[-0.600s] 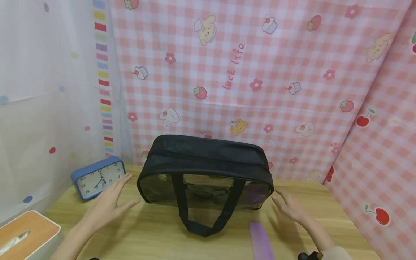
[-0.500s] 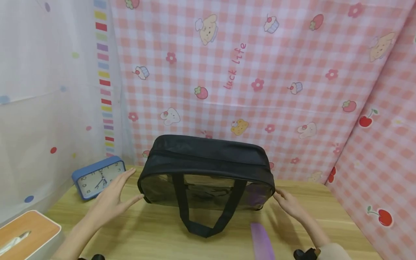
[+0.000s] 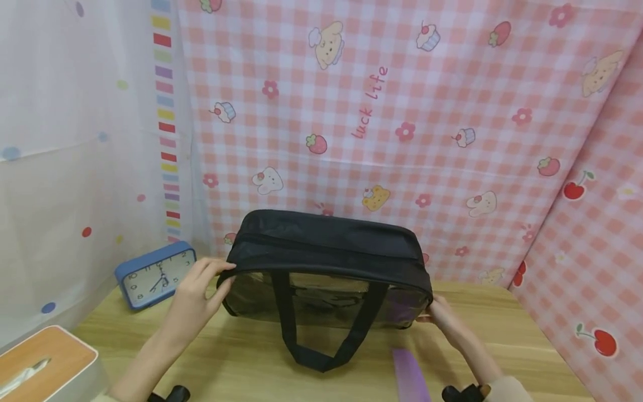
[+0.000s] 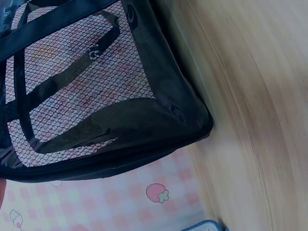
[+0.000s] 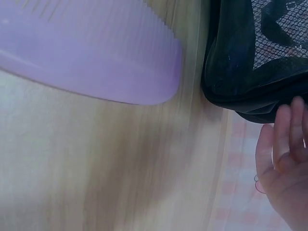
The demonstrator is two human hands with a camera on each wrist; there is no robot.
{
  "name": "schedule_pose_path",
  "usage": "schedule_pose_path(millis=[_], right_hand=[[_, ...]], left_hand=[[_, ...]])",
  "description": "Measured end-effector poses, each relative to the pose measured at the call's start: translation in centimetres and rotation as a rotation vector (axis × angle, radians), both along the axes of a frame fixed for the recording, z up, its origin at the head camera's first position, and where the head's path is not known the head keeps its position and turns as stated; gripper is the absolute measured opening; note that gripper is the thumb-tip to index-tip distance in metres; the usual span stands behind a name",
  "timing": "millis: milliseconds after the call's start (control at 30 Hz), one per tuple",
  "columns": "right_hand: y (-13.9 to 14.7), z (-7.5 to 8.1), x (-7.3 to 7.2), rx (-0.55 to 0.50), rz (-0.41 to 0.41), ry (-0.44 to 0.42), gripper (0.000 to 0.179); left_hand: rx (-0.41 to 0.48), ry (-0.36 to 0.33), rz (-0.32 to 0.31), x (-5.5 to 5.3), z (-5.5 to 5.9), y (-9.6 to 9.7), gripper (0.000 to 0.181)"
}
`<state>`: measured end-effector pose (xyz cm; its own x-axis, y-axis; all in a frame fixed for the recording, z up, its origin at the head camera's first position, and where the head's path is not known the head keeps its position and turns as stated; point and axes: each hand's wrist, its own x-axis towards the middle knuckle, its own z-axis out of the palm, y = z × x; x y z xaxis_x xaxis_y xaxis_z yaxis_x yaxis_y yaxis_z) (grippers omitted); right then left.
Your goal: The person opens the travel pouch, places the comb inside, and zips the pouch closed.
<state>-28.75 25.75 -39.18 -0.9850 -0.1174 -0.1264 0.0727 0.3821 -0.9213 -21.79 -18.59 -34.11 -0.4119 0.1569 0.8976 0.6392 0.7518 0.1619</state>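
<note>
A black zip bag [image 3: 326, 244] with see-through side panels and a strap handle [image 3: 324, 357] stands at the back of the table. At its upper left corner my left hand [image 3: 193, 290] pinches the edge, thumb in front and fingers on top. In the left wrist view the bag [image 4: 159, 115] fills the upper left, with only a sliver of finger at the left edge. My right hand [image 3: 447, 321] is at the bag's right end, partly hidden behind it. In the right wrist view the straight fingers of the hand [image 5: 288, 163] touch the bag [image 5: 236, 72].
A purple comb [image 3: 411, 374] lies in front of the bag's right end. To the left stand a blue alarm clock [image 3: 158, 276] and a tissue box [image 3: 52, 357] with a wooden-coloured top. Behind the bag hangs a pink checked cloth [image 3: 392, 167].
My left hand has moved right from beside the clock onto the bag's corner, its thumb and fingers drawing together. My right hand has moved in against the bag's right end.
</note>
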Motion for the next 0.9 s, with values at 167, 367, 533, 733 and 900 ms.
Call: schedule_pose_path(millis=[167,367,533,733,900], right_hand=[[0.3,-0.1,0.4,-0.006,0.047,-0.041,0.034],[0.6,0.4,0.5,0.030,0.013,-0.027,0.032],[0.2,0.6,0.2,0.047,0.003,-0.005,0.050],[0.5,0.6,0.4,-0.047,0.029,0.019,0.038],[0.8,1.0,0.6,-0.096,-0.041,0.075,0.040]], left_hand=[[0.035,-0.005,0.017,0.1,-0.1,0.3,0.033],[0.031,-0.016,0.031,-0.2,-0.1,0.4,0.032],[0.043,-0.004,0.037,-0.2,0.0,0.3,0.031],[0.043,0.001,0.027,-0.2,-0.2,0.6,0.032],[0.043,-0.005,0.044,0.0,-0.1,0.6,0.032]])
